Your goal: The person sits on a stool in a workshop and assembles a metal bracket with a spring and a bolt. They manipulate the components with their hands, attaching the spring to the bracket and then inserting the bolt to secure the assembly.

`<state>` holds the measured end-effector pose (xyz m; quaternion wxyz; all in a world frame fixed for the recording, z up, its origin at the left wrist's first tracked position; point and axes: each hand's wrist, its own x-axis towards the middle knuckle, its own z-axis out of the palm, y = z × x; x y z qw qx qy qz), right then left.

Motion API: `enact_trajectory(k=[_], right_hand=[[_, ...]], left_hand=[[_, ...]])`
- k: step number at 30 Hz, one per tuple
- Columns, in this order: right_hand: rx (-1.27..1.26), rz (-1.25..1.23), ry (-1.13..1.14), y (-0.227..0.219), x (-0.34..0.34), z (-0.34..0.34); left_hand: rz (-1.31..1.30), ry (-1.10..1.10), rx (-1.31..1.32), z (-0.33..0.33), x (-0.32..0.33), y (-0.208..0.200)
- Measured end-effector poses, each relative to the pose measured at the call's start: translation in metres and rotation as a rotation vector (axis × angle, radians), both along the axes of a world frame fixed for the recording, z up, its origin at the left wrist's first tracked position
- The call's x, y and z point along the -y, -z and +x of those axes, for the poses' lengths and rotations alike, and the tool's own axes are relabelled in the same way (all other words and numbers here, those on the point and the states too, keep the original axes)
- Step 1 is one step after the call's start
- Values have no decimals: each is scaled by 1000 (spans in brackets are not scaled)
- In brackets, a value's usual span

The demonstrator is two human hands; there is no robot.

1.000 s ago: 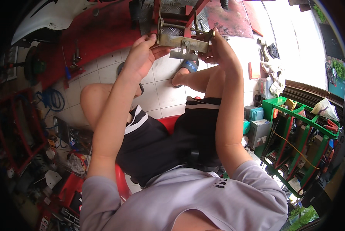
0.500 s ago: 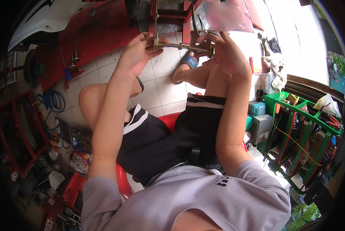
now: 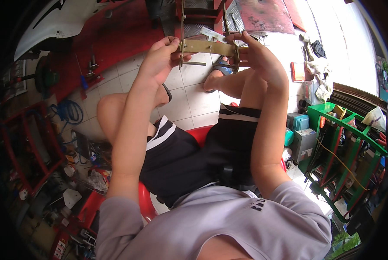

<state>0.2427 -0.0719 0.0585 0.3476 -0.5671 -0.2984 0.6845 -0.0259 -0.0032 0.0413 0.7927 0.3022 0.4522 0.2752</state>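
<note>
Out in front of me, a brass-coloured metal bracket point(image 3: 209, 47) is held level between both hands. It has a broad cross plate with small bolts, long flat side arms and short rods sticking inward below. My left hand point(image 3: 159, 58) pinches its left side arm, thumb on top near the plate's end. At the other end, my right hand point(image 3: 259, 58) grips the right side arm, its fingers curled around and partly hidden behind the metal. Just beyond the bracket stands a red metal frame point(image 3: 201, 19); whether the side arms touch it, I cannot tell.
A red mat point(image 3: 120, 34) lies at the far left, with a blue-handled screwdriver point(image 3: 84, 82) near its edge. Coiled blue hose point(image 3: 68, 112) rests on the tiled floor. To my right is a green tool rack point(image 3: 332, 115) beside a grey box point(image 3: 304, 145).
The bracket has turned in my hands, so its broad plate now faces me instead of the thin rods. Both hands keep hold, and the whole view has shifted slightly.
</note>
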Motion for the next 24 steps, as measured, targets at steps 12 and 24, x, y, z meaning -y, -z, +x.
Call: enact_trajectory(k=[12,24], right_hand=[[56,-34,70,0,0,-6],[138,-107,64,-6,-1,-13]], left_hand=[[3,9,-47,2,2,-3],[-32,31,41,1,5,-5]])
